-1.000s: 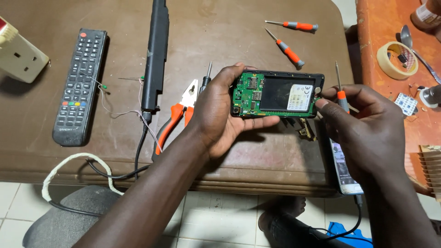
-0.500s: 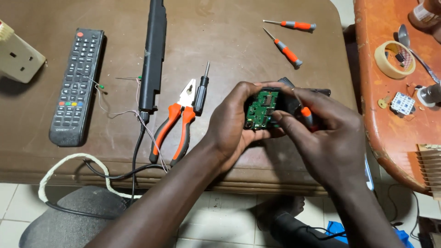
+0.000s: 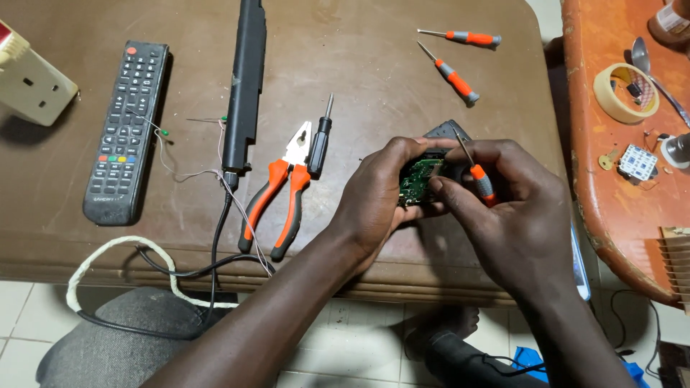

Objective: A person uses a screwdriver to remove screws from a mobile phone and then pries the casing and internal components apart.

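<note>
left hand [image 3: 374, 208] grips flat green circuit board [image 3: 418, 179].

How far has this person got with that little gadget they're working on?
Already done: the small device is open, its green circuit board bare. In hand: the left hand cradles it over the brown table, while the right hand holds a small orange-handled screwdriver by the board; whether the tip touches is unclear. Left: no cover is on the board, and two more screwdrivers and pliers lie out.
</note>
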